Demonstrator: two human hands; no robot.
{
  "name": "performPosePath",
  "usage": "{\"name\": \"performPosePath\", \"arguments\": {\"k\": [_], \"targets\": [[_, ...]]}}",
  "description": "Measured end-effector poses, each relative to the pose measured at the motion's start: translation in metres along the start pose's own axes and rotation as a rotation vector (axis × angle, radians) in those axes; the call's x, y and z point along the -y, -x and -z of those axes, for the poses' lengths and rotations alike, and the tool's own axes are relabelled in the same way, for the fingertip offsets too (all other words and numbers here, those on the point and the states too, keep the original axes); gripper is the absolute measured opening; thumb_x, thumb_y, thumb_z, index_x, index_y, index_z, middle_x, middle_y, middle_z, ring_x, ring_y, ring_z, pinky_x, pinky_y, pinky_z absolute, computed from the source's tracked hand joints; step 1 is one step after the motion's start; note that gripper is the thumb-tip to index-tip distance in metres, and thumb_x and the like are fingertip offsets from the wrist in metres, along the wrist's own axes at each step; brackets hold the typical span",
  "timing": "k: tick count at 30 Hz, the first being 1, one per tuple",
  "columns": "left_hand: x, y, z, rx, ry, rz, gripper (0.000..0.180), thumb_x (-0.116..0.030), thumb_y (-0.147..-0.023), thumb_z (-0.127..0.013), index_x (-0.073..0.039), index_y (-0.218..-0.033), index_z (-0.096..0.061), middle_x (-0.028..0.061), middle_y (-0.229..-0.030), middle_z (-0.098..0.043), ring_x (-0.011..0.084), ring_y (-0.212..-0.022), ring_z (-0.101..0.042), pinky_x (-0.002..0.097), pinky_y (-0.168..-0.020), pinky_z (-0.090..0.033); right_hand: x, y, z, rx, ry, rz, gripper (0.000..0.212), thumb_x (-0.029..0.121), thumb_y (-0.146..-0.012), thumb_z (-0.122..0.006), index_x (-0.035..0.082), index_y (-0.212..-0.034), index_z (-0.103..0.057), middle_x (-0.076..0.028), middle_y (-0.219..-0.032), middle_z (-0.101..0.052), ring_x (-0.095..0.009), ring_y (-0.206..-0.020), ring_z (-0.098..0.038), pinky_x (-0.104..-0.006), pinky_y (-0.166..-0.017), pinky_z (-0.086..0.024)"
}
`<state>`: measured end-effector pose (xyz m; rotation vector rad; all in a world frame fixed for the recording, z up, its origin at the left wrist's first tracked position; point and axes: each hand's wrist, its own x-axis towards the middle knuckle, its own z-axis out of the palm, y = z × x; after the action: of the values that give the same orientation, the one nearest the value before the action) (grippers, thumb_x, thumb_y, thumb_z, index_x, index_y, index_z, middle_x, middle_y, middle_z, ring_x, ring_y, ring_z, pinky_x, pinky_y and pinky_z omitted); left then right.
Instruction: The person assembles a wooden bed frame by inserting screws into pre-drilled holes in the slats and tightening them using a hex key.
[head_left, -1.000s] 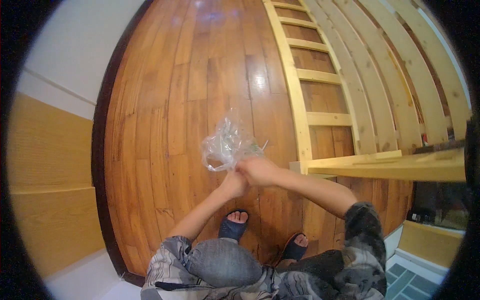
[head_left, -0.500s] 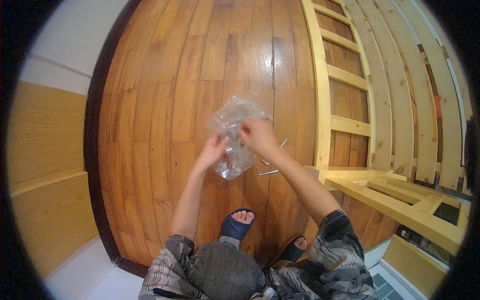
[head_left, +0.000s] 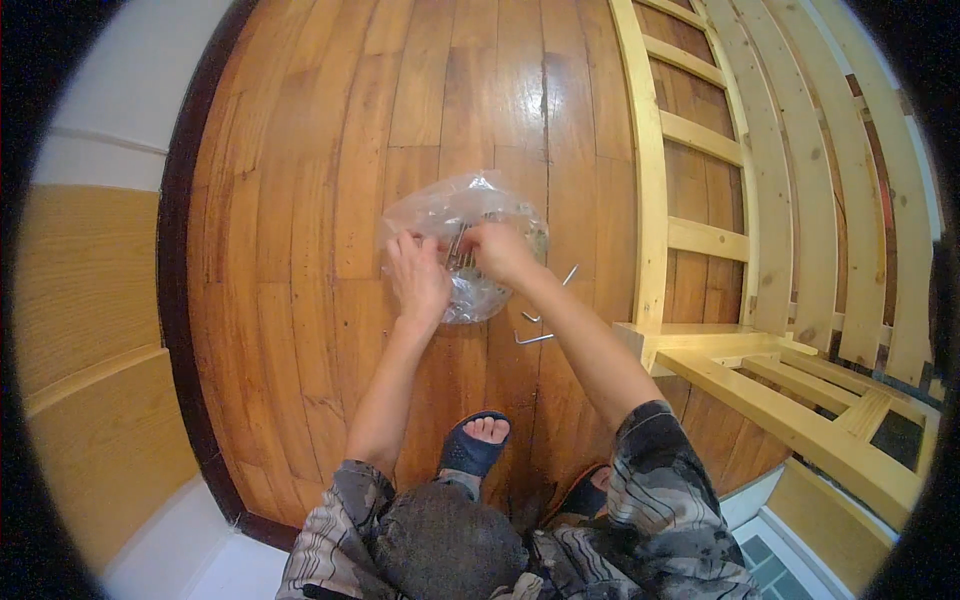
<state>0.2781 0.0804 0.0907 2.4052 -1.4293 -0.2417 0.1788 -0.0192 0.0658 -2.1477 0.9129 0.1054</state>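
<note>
A clear plastic bag (head_left: 478, 304) lies on the wooden floor in front of me, with several long metal screws (head_left: 462, 252) showing at its middle. My left hand (head_left: 420, 280) grips the left side of the bag, fingers curled over the film. From the right, my right hand (head_left: 502, 254) reaches in with its fingers pinched together beside the screws; what sits between the fingertips is hidden. Just right of the bag, by my right forearm, lie an L-shaped hex key (head_left: 533, 340) and a smaller bent metal piece (head_left: 532, 318).
A pale wooden frame with rungs (head_left: 650, 200) lies along the right, beside wooden slats (head_left: 800, 180). A wooden end piece (head_left: 790, 400) stands nearer to me. On the left is a wood-coloured panel (head_left: 95, 280) behind a dark floor border. My sandalled foot (head_left: 475, 445) is below the bag.
The bag has been spread wider and sits slightly farther from me. My left hand has moved up along its left side, and more of the screws shows between my hands.
</note>
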Motion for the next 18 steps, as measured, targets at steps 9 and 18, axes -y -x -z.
{"name": "performPosePath", "arguments": {"k": [9, 18], "targets": [[0.013, 0.006, -0.005, -0.084, 0.112, -0.076, 0.031, 0.007, -0.057, -0.049, -0.004, -0.085, -0.055, 0.0153, -0.095, -0.045, 0.0316, -0.095, -0.038, 0.0377, -0.083, -0.032, 0.011, -0.001, -0.026, -0.236, 0.241, 0.193, 0.019, 0.011, -0.07, -0.046, 0.013, -0.085, -0.057, -0.009, -0.088, -0.054, -0.026, -0.083, -0.054, -0.0363, -0.069, -0.044], [0.014, 0.019, -0.012, -0.106, 0.201, -0.073, 0.019, -0.004, -0.063, -0.054, -0.003, -0.081, -0.055, 0.0166, -0.094, -0.045, 0.0319, -0.095, -0.038, 0.039, -0.083, -0.032, 0.004, 0.003, -0.03, -0.19, 0.671, 0.516, 0.012, 0.015, -0.069, -0.048, 0.008, -0.077, -0.055, -0.007, -0.079, -0.053, -0.019, -0.072, -0.055, -0.028, -0.055, -0.047]]}}
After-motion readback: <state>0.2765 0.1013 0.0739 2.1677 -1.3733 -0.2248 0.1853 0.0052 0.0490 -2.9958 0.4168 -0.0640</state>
